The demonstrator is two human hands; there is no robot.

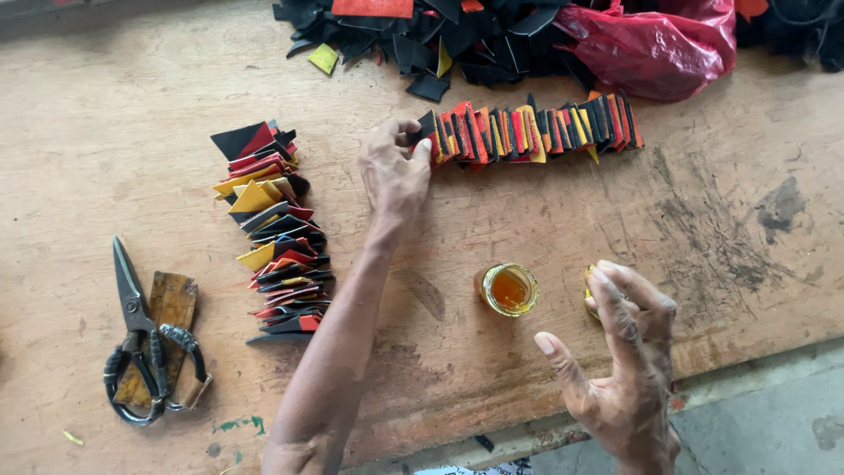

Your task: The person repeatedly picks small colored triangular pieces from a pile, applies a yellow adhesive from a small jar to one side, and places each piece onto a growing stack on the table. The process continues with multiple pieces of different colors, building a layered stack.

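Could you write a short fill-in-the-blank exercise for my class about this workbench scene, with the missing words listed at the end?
1. The left hand pinches the end of a row of leather pieces coloured black, red and ____.
2. The small open jar holds an ____ liquid.
3. The ____ lie on the left of the wooden table, across a brown strip.
4. The right hand hovers with its fingers ____.

Missing words: yellow; orange; scissors; spread
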